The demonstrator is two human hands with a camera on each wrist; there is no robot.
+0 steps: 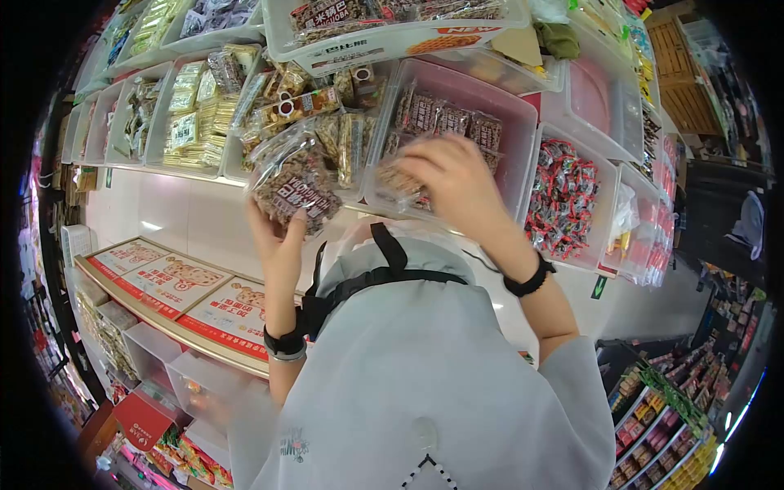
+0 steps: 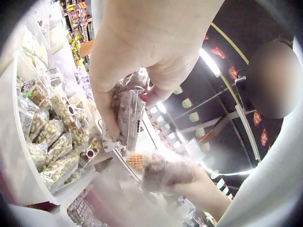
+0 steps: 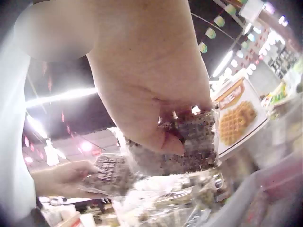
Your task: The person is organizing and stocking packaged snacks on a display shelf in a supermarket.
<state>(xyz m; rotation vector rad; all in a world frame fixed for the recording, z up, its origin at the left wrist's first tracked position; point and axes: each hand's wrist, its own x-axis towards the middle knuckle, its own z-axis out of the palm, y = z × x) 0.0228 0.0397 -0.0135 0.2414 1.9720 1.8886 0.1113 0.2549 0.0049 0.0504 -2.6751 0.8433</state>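
Note:
My left hand (image 1: 280, 245) grips a clear-wrapped pack of brown puffed-grain snack (image 1: 298, 188) with white lettering, thumb on its near face. In the left wrist view the pack (image 2: 129, 111) sits between thumb and fingers. Above the front of a pink-lined plastic bin (image 1: 516, 167), my right hand (image 1: 465, 184) holds a similar snack pack (image 1: 398, 181), blurred in the head view. The right wrist view shows thumb and fingers pinching this pack (image 3: 196, 146). More dark snack packs (image 1: 433, 114) lie inside the bin.
Left of that bin stands one full of wrapped nut bars (image 1: 351, 147). To its right, a bin holds red-wrapped sweets (image 1: 563, 196). A raised box (image 1: 400, 53) of snacks stands behind. A red-and-white sign board (image 1: 175, 282) runs along the lower left.

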